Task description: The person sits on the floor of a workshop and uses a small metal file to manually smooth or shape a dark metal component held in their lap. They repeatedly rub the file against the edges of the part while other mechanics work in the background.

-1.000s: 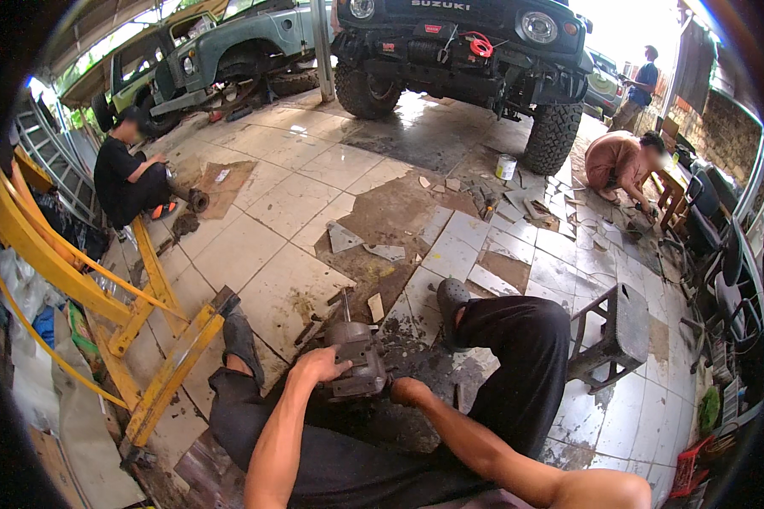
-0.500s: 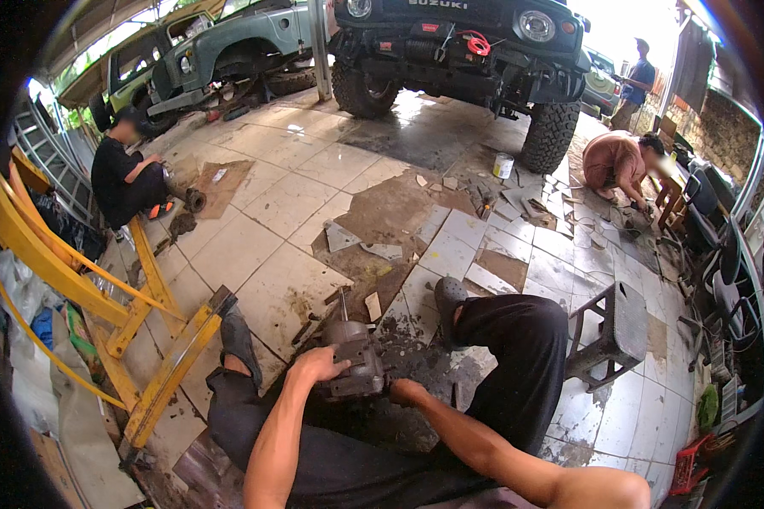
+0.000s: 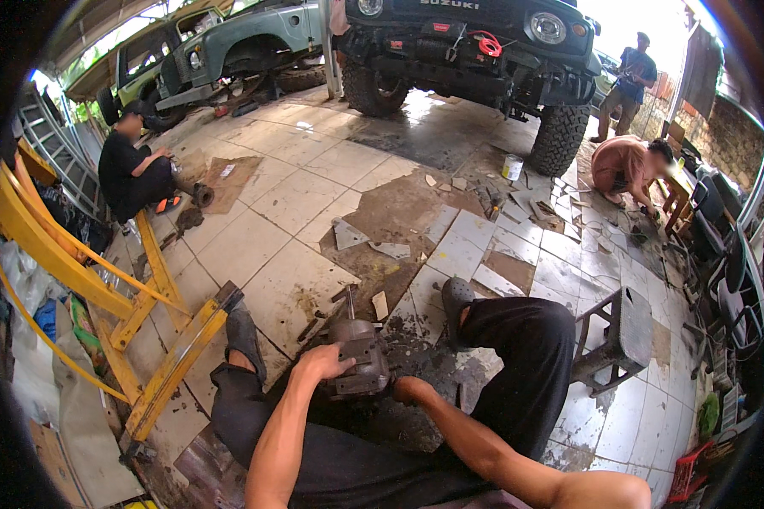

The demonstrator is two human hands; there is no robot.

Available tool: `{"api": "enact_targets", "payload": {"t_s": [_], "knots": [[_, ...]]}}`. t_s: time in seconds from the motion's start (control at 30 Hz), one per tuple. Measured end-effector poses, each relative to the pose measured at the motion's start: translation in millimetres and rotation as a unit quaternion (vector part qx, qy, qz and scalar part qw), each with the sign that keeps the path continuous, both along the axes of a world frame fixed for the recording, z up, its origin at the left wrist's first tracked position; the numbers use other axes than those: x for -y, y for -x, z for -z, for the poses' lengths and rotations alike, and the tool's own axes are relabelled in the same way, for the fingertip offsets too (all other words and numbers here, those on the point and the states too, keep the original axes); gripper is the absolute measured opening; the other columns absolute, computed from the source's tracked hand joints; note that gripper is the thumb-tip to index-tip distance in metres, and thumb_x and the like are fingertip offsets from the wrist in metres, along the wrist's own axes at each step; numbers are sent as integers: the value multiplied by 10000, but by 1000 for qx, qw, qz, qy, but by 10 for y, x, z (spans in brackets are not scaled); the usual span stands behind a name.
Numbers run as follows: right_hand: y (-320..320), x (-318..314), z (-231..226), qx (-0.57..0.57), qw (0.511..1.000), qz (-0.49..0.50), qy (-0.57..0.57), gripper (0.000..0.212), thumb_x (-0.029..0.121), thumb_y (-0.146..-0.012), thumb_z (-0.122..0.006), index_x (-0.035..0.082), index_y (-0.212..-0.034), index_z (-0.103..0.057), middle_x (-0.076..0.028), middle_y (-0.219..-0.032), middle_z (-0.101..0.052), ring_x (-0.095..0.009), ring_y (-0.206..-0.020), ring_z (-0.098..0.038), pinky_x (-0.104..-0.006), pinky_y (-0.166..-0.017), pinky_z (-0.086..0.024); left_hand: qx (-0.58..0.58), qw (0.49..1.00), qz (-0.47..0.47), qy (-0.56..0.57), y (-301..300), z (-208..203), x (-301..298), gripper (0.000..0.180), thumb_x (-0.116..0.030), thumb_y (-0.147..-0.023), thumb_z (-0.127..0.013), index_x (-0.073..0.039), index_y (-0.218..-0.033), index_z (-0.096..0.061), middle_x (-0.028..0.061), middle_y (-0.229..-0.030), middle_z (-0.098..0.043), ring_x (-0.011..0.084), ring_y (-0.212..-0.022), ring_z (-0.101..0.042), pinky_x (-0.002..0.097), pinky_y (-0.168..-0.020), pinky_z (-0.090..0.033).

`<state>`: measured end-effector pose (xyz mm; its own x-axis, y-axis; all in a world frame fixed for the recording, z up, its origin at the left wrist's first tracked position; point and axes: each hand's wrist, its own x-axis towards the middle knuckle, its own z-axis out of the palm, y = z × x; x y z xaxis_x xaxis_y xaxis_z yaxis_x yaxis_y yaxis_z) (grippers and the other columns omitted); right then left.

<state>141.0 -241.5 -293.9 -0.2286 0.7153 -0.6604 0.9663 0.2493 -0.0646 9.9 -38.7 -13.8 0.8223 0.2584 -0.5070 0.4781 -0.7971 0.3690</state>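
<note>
Between my legs, a grey metal gearbox housing (image 3: 367, 360) sits on the dirty floor, with a thin shaft sticking up from its far end. My left hand (image 3: 321, 363) grips the left side of this housing, its thumb and forefinger reaching over the top. At the near right corner is my right hand (image 3: 412, 389), closed into a fist against the part. Whatever its fingers hold is hidden from view. Dark bars or tools (image 3: 311, 329) lie just left of the shaft, and a broken tile piece (image 3: 379, 304) lies to its right.
A yellow steel frame (image 3: 174, 365) stands close on my left. On my right is a dark plastic stool (image 3: 617, 335). Broken tiles (image 3: 348, 235) litter the floor ahead, before a parked off-road car (image 3: 467, 72). Two people crouch at far left and far right; another stands behind.
My view has shifted slightly, so the scene sits a little further right. Both hands stay at the gearbox housing. The standing person at the back right has moved left and turned.
</note>
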Motion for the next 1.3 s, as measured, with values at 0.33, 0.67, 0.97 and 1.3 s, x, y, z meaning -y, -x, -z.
{"api": "enact_targets", "payload": {"t_s": [0.33,0.67,0.97,1.3], "knots": [[241,67,-666,-145,897,417,-31,312,231,-850,-515,57,-1066,-661,-167,-1068,-664,-348,-997,-634,-453,-824,-493,-8,1000,0,-15,35,41,-34,709,-492,-862,-558,-10,-1361,-413,235,-1234,-562,358,-1153,-542,428,-970,-432],[196,5,-566,-135,924,352,-60,219,132,-808,-626,13,-985,-674,-158,-1026,-666,-315,-904,-657,-411,-744,-549,0,1000,-9,-7,70,53,-64,713,-490,-856,-566,-11,-1362,-415,246,-1228,-561,359,-1146,-545,417,-967,-434],[362,-101,-786,-128,901,414,32,229,151,-837,-562,-11,-949,-679,-173,-1025,-671,-319,-908,-662,-423,-747,-540,-16,1000,-19,8,158,38,-90,681,-474,-855,-574,-30,-1353,-434,230,-1213,-577,355,-1130,-556,420,-951,-443],[311,-97,-714,-151,874,452,92,259,130,-857,-513,-8,-1016,-665,-181,-1062,-660,-297,-933,-660,-421,-750,-535,-2,1000,-8,4,98,181,-114,690,-478,-859,-563,-26,-1361,-422,237,-1214,-574,354,-1136,-553,417,-956,-441]]}}
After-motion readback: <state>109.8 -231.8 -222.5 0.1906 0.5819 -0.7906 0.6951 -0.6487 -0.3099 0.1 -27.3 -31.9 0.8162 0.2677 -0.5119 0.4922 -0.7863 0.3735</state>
